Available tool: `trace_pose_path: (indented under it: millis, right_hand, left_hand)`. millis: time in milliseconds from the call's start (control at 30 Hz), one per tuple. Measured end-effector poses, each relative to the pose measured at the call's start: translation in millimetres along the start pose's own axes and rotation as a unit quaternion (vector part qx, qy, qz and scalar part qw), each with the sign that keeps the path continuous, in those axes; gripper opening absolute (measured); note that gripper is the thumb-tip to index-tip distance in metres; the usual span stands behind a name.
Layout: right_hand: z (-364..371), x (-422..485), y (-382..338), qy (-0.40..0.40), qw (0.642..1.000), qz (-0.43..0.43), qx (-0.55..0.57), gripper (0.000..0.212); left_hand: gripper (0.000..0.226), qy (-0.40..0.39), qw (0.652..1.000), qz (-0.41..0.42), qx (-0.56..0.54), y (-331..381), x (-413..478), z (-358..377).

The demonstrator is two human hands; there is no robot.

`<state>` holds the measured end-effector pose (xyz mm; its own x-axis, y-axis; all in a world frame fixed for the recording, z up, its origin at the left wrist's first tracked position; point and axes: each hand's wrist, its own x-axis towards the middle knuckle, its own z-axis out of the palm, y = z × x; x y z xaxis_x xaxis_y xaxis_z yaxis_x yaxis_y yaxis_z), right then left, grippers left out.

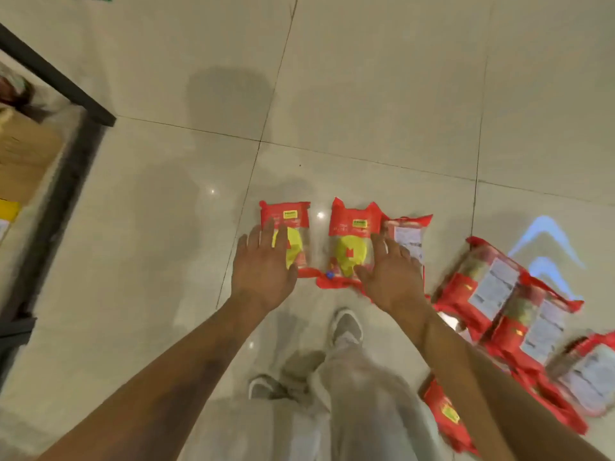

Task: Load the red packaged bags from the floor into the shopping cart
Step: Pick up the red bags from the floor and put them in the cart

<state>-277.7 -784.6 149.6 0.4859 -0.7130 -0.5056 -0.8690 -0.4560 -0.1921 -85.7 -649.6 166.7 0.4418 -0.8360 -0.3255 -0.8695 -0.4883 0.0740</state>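
Both hands are seen stretched out and down over a tiled floor, palms down, fingers spread, nothing gripped. The left hand is held over the lower left part of a red bag with a yellow patch, lying flat on the floor face up; whether the fingers touch it cannot be told. The right hand is held over the right edge of a second red bag, also face up with a yellow patch. The two bags lie side by side, a narrow strip of floor between them, between and just ahead of the two hands.

A third bag is seen just right of the right hand's fingers, turned label side up, partly tucked under the second bag's edge. Further right of the right forearm a blurred heap of red bags is spread on the floor, mostly white back labels up, some overlapping. One more red bag lies under the right forearm, near the person's leg.

Below the hands, light trousers and grey shoes are visible. Well left of the left hand, a dark metal frame is seen with a cardboard box inside; whether this is the cart cannot be told. No bag is lifted.
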Motion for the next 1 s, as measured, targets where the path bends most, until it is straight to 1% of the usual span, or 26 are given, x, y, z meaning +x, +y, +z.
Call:
trace_pose_path:
  millis: [67, 133, 200, 267, 333, 367, 433, 467, 500, 533, 600, 633, 700, 767, 833, 900, 1000]
  right_hand:
    - [58, 57, 22, -0.023, 1.0, 0.004, 0.021, 0.078]
    - [114, 109, 45, -0.026, 0.996, 0.017, 0.081, 0.085]
    - [165, 153, 71, -0.016, 0.987, 0.04, 0.154, 0.098]
    - [207, 189, 93, -0.013, 0.972, 0.076, 0.22, 0.107]
    - [216, 201, 89, 0.001, 0.948, 0.119, 0.295, 0.105]
    - [221, 207, 87, 0.013, 0.937, 0.131, 0.324, 0.101]
    - [230, 214, 80, 0.013, 0.914, 0.143, 0.38, 0.088]
    - [232, 215, 76, 0.008, 0.902, 0.146, 0.407, 0.08]
    - [235, 217, 74, 0.008, 0.897, 0.143, 0.418, 0.074]
    - [234, 218, 73, 0.007, 0.892, 0.148, 0.427, 0.072]
    - [219, 209, 67, 0.022, 0.889, 0.129, 0.439, 0.081]
    - [205, 202, 64, 0.04, 0.897, 0.113, 0.426, 0.088]
    - [161, 181, 53, 0.068, 0.912, 0.085, 0.396, 0.096]
    - [98, 148, 30, 0.092, 0.912, 0.073, 0.392, 0.093]
    - [28, 104, 7, 0.107, 0.906, 0.043, 0.407, 0.088]
    - [-49, 44, -22, 0.12, 0.899, 0.014, 0.42, 0.087]
    - [-167, -69, -81, 0.12, 0.891, -0.027, 0.437, 0.089]
  left_hand:
    - [0.076, -0.03, 0.999, -0.037, -0.026, -5, 46, 70]
    - [0.079, -0.054, 0.991, -0.097, -0.073, -12, 88, 135]
    - [0.084, -0.074, 0.968, -0.183, -0.152, -24, 123, 190]
    - [0.093, -0.071, 0.926, -0.263, -0.26, -38, 151, 238]
    - [0.104, -0.037, 0.875, -0.322, -0.359, -54, 170, 277]
    - [0.109, -0.019, 0.848, -0.338, -0.407, -62, 178, 294]
    - [0.114, -0.019, 0.79, -0.359, -0.497, -81, 190, 325]
    - [0.117, -0.025, 0.771, -0.365, -0.521, -91, 194, 340]
    - [0.118, -0.032, 0.764, -0.373, -0.525, -97, 196, 344]
    - [0.115, -0.028, 0.764, -0.377, -0.523, -96, 194, 337]
    - [0.101, -0.016, 0.773, -0.371, -0.515, -86, 177, 296]
    - [0.093, -0.006, 0.776, -0.368, -0.512, -76, 166, 266]
    - [0.082, 0.022, 0.763, -0.374, -0.527, -69, 143, 214]
    - [0.079, 0.065, 0.742, -0.375, -0.552, -73, 113, 154]
    - [0.077, 0.109, 0.721, -0.365, -0.579, -80, 70, 80]
    - [0.076, 0.142, 0.704, -0.355, -0.598, -85, 16, -8]
    - [0.074, 0.179, 0.68, -0.349, -0.619, -95, -89, -152]
